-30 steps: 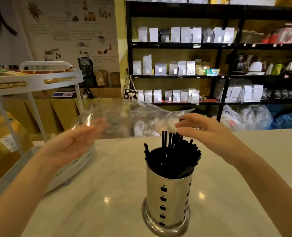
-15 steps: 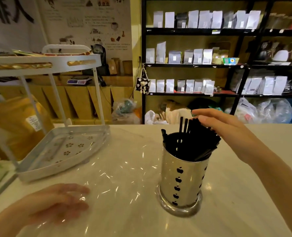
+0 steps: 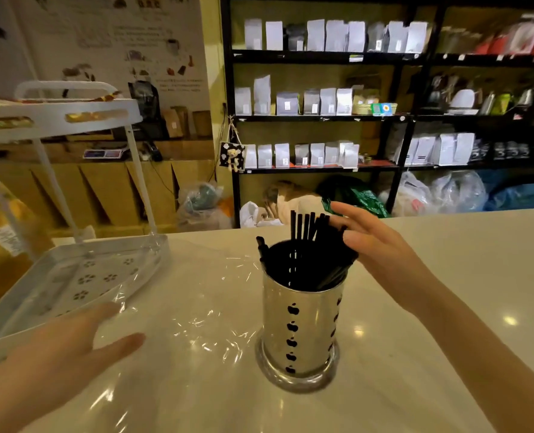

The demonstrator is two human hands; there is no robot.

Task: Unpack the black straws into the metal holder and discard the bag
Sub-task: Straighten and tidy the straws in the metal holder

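Now the black straws [image 3: 309, 254] stand in the metal holder [image 3: 301, 332] at mid-counter [image 3: 447, 276], the right hand [image 3: 375, 245] spread wide against their tips, while the empty bag [image 3: 178, 307] lies flat leftward, nearest the left hand [image 3: 56, 348], fingers splayed on it, holding nothing.

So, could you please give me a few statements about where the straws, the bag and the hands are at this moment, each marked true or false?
1. The black straws stand in the metal holder. True.
2. The clear plastic bag lies flat on the counter. True.
3. The right hand holds the bag. False: it is open beside the straw tops, and whether it touches them cannot be told.
4. The left hand grips the holder. False: it is spread open at the bag's left edge.
5. The holder lies on its side. False: it stands upright.
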